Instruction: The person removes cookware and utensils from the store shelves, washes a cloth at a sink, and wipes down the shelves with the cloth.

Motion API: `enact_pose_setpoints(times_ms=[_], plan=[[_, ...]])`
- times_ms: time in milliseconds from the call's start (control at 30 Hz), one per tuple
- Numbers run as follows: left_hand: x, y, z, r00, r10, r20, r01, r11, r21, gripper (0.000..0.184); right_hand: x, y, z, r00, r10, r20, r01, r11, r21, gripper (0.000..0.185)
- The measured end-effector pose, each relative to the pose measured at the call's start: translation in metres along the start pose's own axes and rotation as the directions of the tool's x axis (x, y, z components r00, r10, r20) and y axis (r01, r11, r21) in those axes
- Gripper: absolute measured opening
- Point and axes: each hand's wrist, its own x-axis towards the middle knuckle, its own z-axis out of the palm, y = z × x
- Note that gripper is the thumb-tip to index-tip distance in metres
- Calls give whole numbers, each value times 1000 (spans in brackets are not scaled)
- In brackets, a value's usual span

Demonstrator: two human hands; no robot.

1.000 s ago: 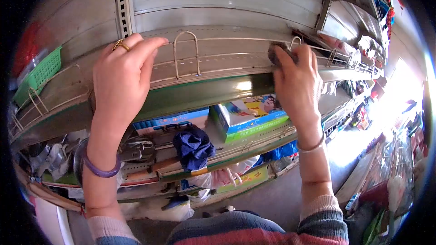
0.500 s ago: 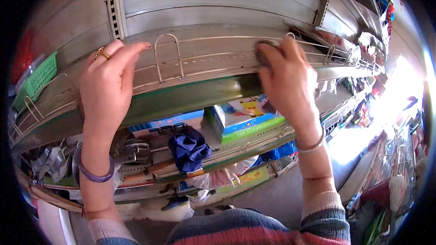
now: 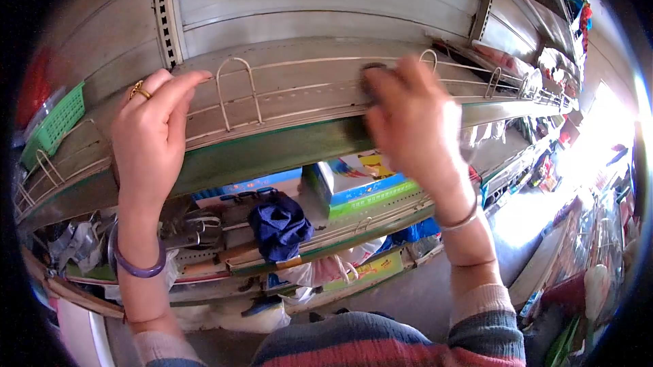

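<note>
A wire shelf rail [image 3: 235, 95] with tall loops runs along the front edge of a bare-metal shelf [image 3: 299, 51]. My left hand [image 3: 149, 132], wearing a ring and a purple bangle, has its fingers closed at the rail's top wire, left of a loop. My right hand [image 3: 418, 122] is blurred by motion at the rail's middle. Its fingers are closed on a dark rounded pad [image 3: 372, 80], whose exact kind I cannot make out. Most of the pad is hidden behind the fingers.
A green plastic basket [image 3: 58, 122] stands at the left end. On the lower shelf lie a dark blue cloth bundle [image 3: 279, 227] and a blue-green box [image 3: 360, 187]. Packaged goods [image 3: 503, 57] sit on the upper right; more goods [image 3: 585, 265] crowd the right side.
My right hand has moved left along the rail with the dark pad. My left hand and the nearby rail loop appear slightly farther left; the view has shifted a little too.
</note>
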Motion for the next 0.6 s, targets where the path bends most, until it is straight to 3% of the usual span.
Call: enact_pose_setpoints(times_ms=[100, 133, 200, 267, 300, 400, 467, 533, 600], plan=[[2, 1, 0, 1000, 2, 1, -2, 1000, 23, 15, 5, -45, 20, 951, -243, -191, 279, 941, 190, 27], [1, 2, -1, 1000, 0, 5, 0, 999, 33, 15, 6, -54, 21, 933, -315, -175, 354, 889, 290, 31], [1, 0, -2, 999, 32, 14, -33, 998, 62, 15, 5, -58, 12, 945, -261, -197, 326, 810, 488, 51], [1, -1, -1, 999, 48, 7, -48, 996, 73, 15, 15, -56, 4, 883, -122, -453, 312, 873, 375, 53], [1, -3, -1, 999, 50, 9, -50, 996, 77, 14, 24, -57, 8, 839, -167, -518, 347, 898, 272, 50], [1, 0, -1, 1000, 22, 12, -23, 998, 51, 14, 26, -59, 23, 950, -253, -184, 286, 942, 178, 39], [2, 0, 0, 1000, 18, -10, -17, 999, 40, 14, 20, -29, 24, 936, -196, -292, 227, 971, 78, 15], [1, 0, -1, 999, 38, -21, -37, 999, 35, 14, 9, 18, 9, 939, -180, -292, 153, 982, -113, 20], [2, 3, -2, 1000, -7, -3, 7, 1000, 12, 15, 3, 32, 5, 941, -83, -328, 74, 996, -39, 27]])
